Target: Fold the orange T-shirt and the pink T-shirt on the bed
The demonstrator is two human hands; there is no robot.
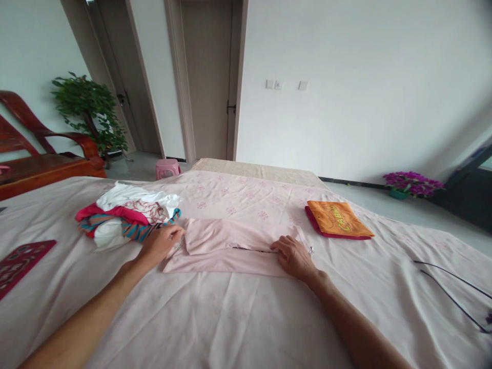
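Observation:
A pale pink garment lies partly folded on the pink bed sheet in front of me. My left hand pinches its left edge, fingers closed on the cloth. My right hand rests on the garment's right end, fingers curled down and pressing the fabric near a dark zip line. A heap of loose clothes in white, pink and teal stripes sits just beyond my left hand. A folded orange garment on top of a red one lies to the right.
A dark red patterned cloth lies at the left edge of the bed. Black wire hangers lie at the right. Beyond the bed are a wooden armchair, a potted plant, a pink stool, doors and purple flowers.

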